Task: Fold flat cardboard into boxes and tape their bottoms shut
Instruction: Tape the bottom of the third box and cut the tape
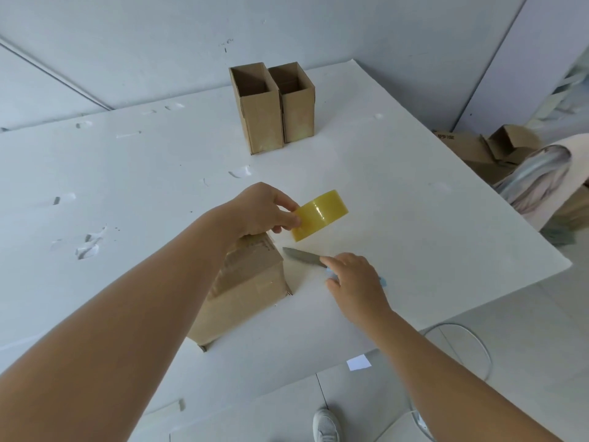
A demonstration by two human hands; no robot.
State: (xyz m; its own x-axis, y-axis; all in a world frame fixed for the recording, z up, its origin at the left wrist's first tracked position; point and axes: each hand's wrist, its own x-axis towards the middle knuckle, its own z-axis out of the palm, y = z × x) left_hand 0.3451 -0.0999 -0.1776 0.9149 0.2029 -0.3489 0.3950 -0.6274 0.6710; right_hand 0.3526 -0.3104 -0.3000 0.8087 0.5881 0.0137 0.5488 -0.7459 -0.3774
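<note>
The left hand (259,210) holds the tape roll (319,215) lifted off the table (430,218), thumb and fingers pinching the roll's near rim so that the yellowish band tilts up and away to the right of the knuckles. Directly under that wrist lies the box (245,288), resting upside down with its bottom flaps closed and glossy strips of tape running across them; the heel of the left hand sits just above its far corner. Right of the box and below the roll, the knife (302,257) lies flat on the table, blade pointing left toward the box. The right hand (355,280) covers the knife's handle, forefinger stretched along the back of the blade and the other fingers curled loosely over a pale blue grip; whether they actually clasp it cannot be told. Well beyond both hands, toward the table's far edge, two finished boxes (274,106) stand upright side by side, touching, open tops up. Off the table to the right of the right hand, a heap of cardboard (478,151) sits on the floor.
</note>
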